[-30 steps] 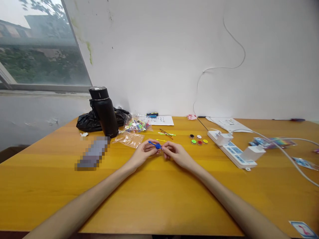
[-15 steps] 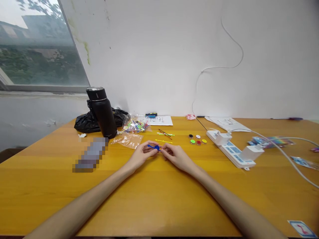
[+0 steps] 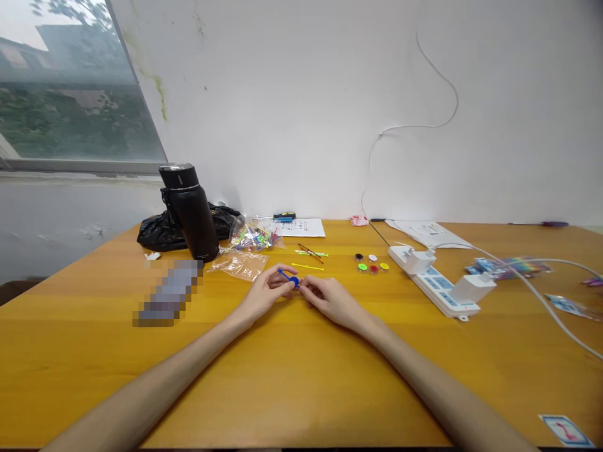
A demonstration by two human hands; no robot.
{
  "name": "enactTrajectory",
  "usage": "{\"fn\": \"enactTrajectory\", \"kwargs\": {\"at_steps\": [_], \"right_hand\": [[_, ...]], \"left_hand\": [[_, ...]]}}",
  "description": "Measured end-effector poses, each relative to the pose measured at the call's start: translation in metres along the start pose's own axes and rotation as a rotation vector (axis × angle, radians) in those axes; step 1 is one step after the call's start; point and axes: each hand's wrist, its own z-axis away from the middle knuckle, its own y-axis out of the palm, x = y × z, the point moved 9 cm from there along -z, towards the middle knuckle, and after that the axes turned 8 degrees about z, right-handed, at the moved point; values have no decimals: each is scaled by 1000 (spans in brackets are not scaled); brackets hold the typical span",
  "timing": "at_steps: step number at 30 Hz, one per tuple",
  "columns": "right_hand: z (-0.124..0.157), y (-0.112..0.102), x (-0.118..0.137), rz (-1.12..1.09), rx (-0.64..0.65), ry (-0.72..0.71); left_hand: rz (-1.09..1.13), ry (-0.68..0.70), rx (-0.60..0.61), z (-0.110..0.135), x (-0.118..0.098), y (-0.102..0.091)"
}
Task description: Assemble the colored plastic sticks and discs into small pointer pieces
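Near the middle of the table, my left hand (image 3: 264,292) pinches a blue plastic piece (image 3: 294,282), a thin stick with a round disc on it. The stick slants up to the left across the fingers. My right hand (image 3: 335,300) is closed at the piece's right end, thumb and fingertips pressed together there; what lies between them is too small to make out. Beyond my hands lie a yellow stick (image 3: 308,267) and several green and dark sticks (image 3: 313,253). To the right sit small round discs in black, white, green, red (image 3: 374,269) and yellow.
A black bottle (image 3: 191,216) stands at the left by a black plastic bag (image 3: 160,232) and a pixelated flat object (image 3: 172,292). A bag of coloured parts (image 3: 254,236) and a clear wrapper (image 3: 240,265) lie behind. A power strip (image 3: 436,285) with white cables is at the right.
The blue piece has tilted in my hands, its stick now sloping more steeply with the left end up. My right hand has shifted slightly left. The camera view has moved a little.
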Motion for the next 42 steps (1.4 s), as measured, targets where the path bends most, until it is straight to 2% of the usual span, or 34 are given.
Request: {"fn": "enactTrajectory", "kwargs": {"at_steps": [9,19,27,32,36,38,42], "right_hand": [[1,1,0,6,23,12],[1,0,4,14,52,-4],[3,4,17,14,114,-90],[5,5,22,-1,125,-115],[3,8,17,-44,120,-95],[3,9,15,-71,123,-85],[3,9,14,-109,131,-70]], "left_hand": [[-27,-5,-21,2,-2,1],[78,2,-54,-1,3,-6],[78,49,-67,1,-7,-6],[34,58,-25,1,-7,-1],[-22,74,38,2,-5,8],[-42,84,34,4,-6,9],[-131,137,8,7,-21,9]]}}
